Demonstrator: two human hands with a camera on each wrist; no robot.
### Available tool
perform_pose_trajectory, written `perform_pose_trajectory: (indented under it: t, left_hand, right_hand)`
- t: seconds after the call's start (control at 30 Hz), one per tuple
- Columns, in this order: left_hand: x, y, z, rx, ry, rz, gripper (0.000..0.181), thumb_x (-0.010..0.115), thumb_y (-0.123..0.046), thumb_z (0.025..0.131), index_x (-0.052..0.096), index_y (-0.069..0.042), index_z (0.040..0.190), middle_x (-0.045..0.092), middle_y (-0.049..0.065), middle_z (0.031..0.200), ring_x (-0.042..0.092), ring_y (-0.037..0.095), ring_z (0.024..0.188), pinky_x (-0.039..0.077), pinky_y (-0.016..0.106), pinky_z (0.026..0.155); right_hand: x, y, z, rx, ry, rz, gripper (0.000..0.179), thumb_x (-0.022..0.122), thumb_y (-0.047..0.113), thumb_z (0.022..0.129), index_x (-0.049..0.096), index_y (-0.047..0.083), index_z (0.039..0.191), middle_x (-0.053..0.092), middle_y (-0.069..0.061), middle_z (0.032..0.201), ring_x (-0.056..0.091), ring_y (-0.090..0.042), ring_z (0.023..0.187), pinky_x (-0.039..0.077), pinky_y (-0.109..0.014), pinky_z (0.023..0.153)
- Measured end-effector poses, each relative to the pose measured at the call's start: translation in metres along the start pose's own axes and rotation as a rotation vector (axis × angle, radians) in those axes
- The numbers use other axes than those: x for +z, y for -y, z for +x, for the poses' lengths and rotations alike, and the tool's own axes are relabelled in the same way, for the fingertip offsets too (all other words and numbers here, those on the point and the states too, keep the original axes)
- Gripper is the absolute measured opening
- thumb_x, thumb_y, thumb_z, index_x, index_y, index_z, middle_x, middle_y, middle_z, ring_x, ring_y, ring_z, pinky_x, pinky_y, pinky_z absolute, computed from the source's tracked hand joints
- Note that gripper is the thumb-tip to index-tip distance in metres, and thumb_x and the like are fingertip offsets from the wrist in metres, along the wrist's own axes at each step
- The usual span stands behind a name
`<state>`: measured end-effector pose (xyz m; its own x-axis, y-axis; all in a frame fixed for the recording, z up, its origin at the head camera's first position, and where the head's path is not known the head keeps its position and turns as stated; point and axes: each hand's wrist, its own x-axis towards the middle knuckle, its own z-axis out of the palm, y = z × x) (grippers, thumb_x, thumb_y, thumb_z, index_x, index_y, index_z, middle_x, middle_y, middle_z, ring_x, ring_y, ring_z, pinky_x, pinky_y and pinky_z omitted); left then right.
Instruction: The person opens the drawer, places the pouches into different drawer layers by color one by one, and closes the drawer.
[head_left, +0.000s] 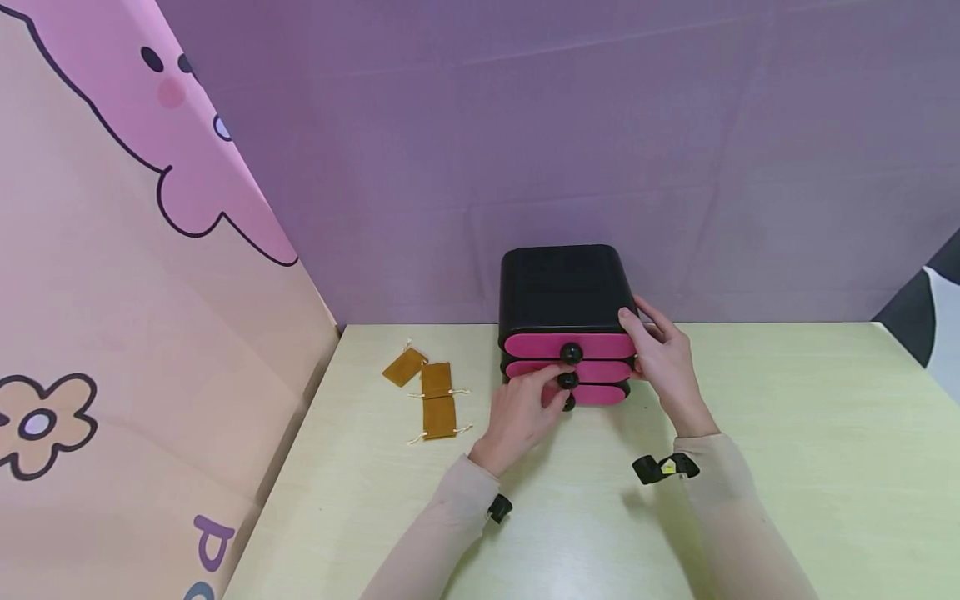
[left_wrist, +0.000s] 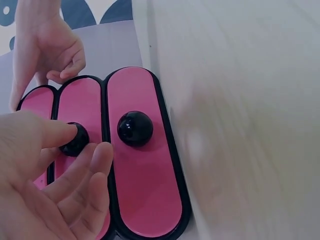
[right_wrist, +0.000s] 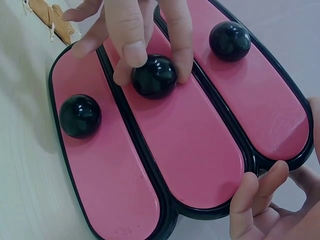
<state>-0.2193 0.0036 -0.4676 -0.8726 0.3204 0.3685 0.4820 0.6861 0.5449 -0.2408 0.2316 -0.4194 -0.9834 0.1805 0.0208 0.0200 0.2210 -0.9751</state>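
Observation:
A small black box of three stacked drawers with pink fronts stands against the purple backdrop. Each front carries a round black knob, and all the drawers look closed. My left hand pinches the middle knob between thumb and fingers, its other fingers spread beside it. At the box's right side, my right hand holds the casing, thumb near the top edge and fingers lower along the side. The top knob and the bottom knob are untouched.
Several small brown drawstring pouches with pale cords lie on the pale wooden table, left of the box. A purple cloth backdrop rises behind the table, and a cartoon-printed panel stands along its left side.

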Motion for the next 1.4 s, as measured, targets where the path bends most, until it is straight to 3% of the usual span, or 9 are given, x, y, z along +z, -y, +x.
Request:
perform_pose_trajectory:
  t: [0.1,0.2,0.33,0.5,0.7,0.97,1.07,1.27,1.4]
  left_hand:
    - [0.000,0.001,-0.002,-0.008,0.008,-0.035,0.036,0.070,-0.021,0.103,0.072,-0.032,0.137,0.081,-0.010,0.103,0.039,0.003,0.051,0.028,0.021,0.048]
    - [0.001,0.002,-0.005,-0.029,0.011,-0.079,0.038,0.070,-0.019,0.102,0.070,-0.030,0.139,0.082,-0.008,0.109,0.052,-0.001,0.057,0.034,0.018,0.055]
    - [0.001,0.003,-0.009,-0.073,0.007,-0.115,0.039,0.071,-0.021,0.102,0.067,-0.025,0.141,0.082,-0.007,0.112,0.072,-0.003,0.077,0.048,0.017,0.070]
    - [0.001,0.006,-0.012,-0.128,0.008,-0.106,0.035,0.071,-0.025,0.102,0.068,-0.024,0.136,0.082,-0.009,0.111,0.076,0.000,0.083,0.053,0.023,0.077]
    - [0.003,0.009,-0.015,-0.125,0.075,-0.026,0.024,0.070,-0.026,0.102,0.074,-0.025,0.126,0.081,-0.008,0.108,0.077,0.007,0.085,0.050,0.024,0.071]
    - [0.011,0.010,-0.012,-0.117,0.177,0.047,0.034,0.071,-0.026,0.101,0.072,-0.026,0.135,0.081,-0.005,0.107,0.061,0.006,0.065,0.040,0.024,0.054]
    - [0.012,0.010,-0.009,-0.116,0.176,0.058,0.032,0.072,-0.025,0.101,0.073,-0.025,0.133,0.082,-0.005,0.106,0.062,0.008,0.065,0.040,0.024,0.055]
    - [0.014,0.011,-0.006,-0.097,0.144,0.056,0.027,0.072,-0.026,0.100,0.076,-0.025,0.126,0.083,-0.004,0.106,0.076,0.019,0.083,0.042,0.023,0.059]
    - [0.016,0.013,-0.005,-0.086,0.128,0.080,0.025,0.074,-0.026,0.099,0.076,-0.025,0.123,0.083,-0.005,0.102,0.077,0.021,0.083,0.042,0.024,0.059]
  right_hand:
    - [0.000,0.000,0.000,0.006,-0.001,0.003,0.071,0.059,0.059,0.103,0.036,0.035,0.167,0.053,0.007,0.113,0.044,-0.007,0.054,0.059,-0.025,0.063]
    - [0.000,-0.001,0.000,0.009,-0.001,0.005,0.071,0.059,0.058,0.103,0.036,0.036,0.167,0.054,0.008,0.114,0.044,-0.007,0.054,0.059,-0.025,0.063]
    - [0.000,-0.001,0.000,0.007,-0.001,0.005,0.071,0.059,0.059,0.103,0.036,0.036,0.167,0.054,0.009,0.114,0.043,-0.007,0.054,0.059,-0.024,0.063]
    - [0.000,0.000,0.000,0.002,-0.006,0.001,0.072,0.059,0.060,0.103,0.036,0.035,0.167,0.054,0.010,0.115,0.043,-0.007,0.053,0.059,-0.024,0.063]
    - [-0.002,-0.001,0.000,0.007,-0.003,0.019,0.073,0.060,0.059,0.103,0.036,0.034,0.167,0.054,0.010,0.115,0.042,-0.007,0.052,0.059,-0.024,0.062]
    - [0.000,-0.001,0.000,0.009,0.001,0.016,0.073,0.061,0.060,0.102,0.036,0.037,0.166,0.055,0.011,0.115,0.042,-0.007,0.053,0.058,-0.024,0.063]
    - [0.000,0.000,0.000,0.010,0.002,0.018,0.072,0.061,0.060,0.102,0.036,0.037,0.166,0.054,0.011,0.115,0.042,-0.007,0.053,0.058,-0.024,0.063]
    - [0.000,-0.001,0.001,0.009,-0.010,0.020,0.073,0.061,0.059,0.102,0.037,0.035,0.166,0.055,0.011,0.115,0.042,-0.007,0.053,0.059,-0.024,0.063]
    - [0.000,-0.002,0.001,0.013,-0.008,0.023,0.073,0.061,0.059,0.102,0.037,0.035,0.166,0.054,0.011,0.116,0.042,-0.007,0.053,0.059,-0.024,0.063]
